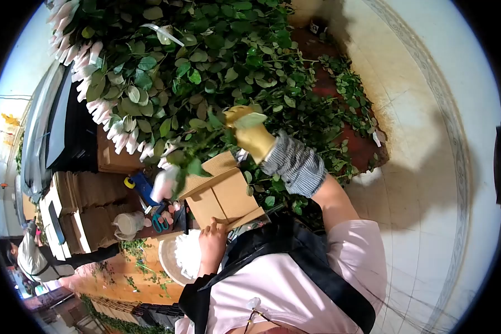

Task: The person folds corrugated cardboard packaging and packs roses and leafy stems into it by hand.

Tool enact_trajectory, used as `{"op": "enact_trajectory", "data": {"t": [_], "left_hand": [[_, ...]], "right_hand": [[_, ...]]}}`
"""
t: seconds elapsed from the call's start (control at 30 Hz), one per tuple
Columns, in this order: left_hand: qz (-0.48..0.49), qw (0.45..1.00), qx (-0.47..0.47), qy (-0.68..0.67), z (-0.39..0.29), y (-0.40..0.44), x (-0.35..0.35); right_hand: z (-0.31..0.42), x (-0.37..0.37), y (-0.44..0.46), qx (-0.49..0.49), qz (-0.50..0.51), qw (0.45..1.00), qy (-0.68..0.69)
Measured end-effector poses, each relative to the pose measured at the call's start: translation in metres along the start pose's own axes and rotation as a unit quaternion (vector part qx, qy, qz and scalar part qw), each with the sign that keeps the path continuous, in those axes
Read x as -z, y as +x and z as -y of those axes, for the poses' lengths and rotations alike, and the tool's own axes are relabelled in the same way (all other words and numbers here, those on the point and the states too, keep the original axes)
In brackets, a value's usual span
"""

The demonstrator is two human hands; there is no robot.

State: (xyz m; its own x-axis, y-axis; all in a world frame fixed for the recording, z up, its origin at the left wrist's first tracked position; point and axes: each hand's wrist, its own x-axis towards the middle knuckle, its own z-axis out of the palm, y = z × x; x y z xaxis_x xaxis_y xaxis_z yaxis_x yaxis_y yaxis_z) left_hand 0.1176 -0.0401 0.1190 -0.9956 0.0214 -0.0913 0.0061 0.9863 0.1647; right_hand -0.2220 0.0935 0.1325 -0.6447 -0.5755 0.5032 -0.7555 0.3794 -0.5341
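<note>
In a yellow glove with a grey knit cuff, my right hand (pixel 249 133) is closed round the leafy stem of a rose. That rose (pixel 165 183) points left, its pale pink head in a whitish sleeve and blurred by motion. Below it lies a creased sheet of corrugated cardboard (pixel 217 199), partly covered by the leaves. My bare left hand (pixel 212 245) grips the sheet's near edge with its fingers bent over it. Behind my right hand a large heap of roses (pixel 206 61) spreads, with green leaves and sleeved pale heads along the left side.
Left of the cardboard are teal-handled scissors (pixel 160 222), a blue and yellow tool (pixel 143 188) and a whitish cup (pixel 130 224). A round tub (pixel 170 261) holds white pieces. Stacked cardboard (pixel 83 209) stands farther left. Another person (pixel 36 256) is at far left.
</note>
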Motion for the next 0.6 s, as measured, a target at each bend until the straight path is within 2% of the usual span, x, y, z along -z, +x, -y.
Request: {"op": "enact_trajectory", "data": {"t": [0.03,0.07,0.1,0.13,0.17,0.2,0.27,0.3,0.33,0.37,0.4,0.43,0.47,0.5,0.53,0.57,0.6], "left_hand": [[-0.001,1.000,-0.001,-0.002,0.002,-0.001,-0.002],[-0.012,1.000,-0.004,0.001,0.003,-0.001,-0.005],[-0.019,1.000,-0.006,0.004,0.004,-0.002,-0.007],[-0.005,1.000,-0.021,0.002,0.005,-0.003,-0.005],[0.053,0.998,0.017,0.009,0.002,-0.006,-0.004],[0.058,0.998,0.015,0.006,0.001,-0.010,0.003],[0.064,0.985,0.043,-0.157,0.008,-0.016,0.028],[0.067,0.968,0.056,-0.236,0.014,-0.016,0.042],[0.065,0.945,0.071,-0.314,0.022,-0.013,0.053],[0.099,0.937,0.073,-0.328,0.035,-0.003,0.051],[0.133,0.928,0.075,-0.340,0.047,0.008,0.051],[0.205,0.933,0.063,-0.288,0.064,0.022,0.038],[0.208,0.932,0.063,-0.290,0.073,0.024,0.024],[0.158,0.955,0.007,-0.253,0.080,0.025,0.007],[0.108,0.969,-0.049,-0.216,0.084,0.025,-0.010],[0.055,0.977,-0.106,-0.177,0.087,0.026,-0.025],[0.000,0.977,-0.165,-0.136,0.088,0.027,-0.035]], "right_hand": [[-0.006,-0.012,-0.016,-0.078,0.044,0.978,0.190],[-0.012,-0.024,-0.033,-0.174,0.048,0.892,0.414],[-0.019,-0.036,-0.049,-0.267,0.022,0.782,0.563],[0.023,0.000,-0.053,-0.088,0.039,0.941,0.325],[0.062,0.039,-0.050,0.102,0.054,0.992,0.052],[0.096,0.075,-0.041,0.119,0.104,0.987,0.021],[0.103,0.089,-0.049,0.022,0.197,0.979,0.043],[0.092,0.084,-0.062,0.062,0.156,0.984,-0.067],[0.095,0.091,-0.068,0.060,0.200,0.967,-0.146],[0.100,0.097,-0.076,0.060,0.243,0.942,-0.223],[0.102,0.098,-0.087,0.127,0.211,0.939,-0.239],[0.118,0.111,-0.084,0.127,0.253,0.930,-0.234],[0.134,0.125,-0.080,0.126,0.295,0.920,-0.227],[0.150,0.141,-0.077,0.100,0.329,0.909,-0.237],[0.151,0.146,-0.077,0.078,0.313,0.912,-0.256],[0.142,0.146,-0.082,0.026,0.301,0.930,-0.211],[0.107,0.133,-0.095,0.021,0.271,0.948,-0.163]]}}
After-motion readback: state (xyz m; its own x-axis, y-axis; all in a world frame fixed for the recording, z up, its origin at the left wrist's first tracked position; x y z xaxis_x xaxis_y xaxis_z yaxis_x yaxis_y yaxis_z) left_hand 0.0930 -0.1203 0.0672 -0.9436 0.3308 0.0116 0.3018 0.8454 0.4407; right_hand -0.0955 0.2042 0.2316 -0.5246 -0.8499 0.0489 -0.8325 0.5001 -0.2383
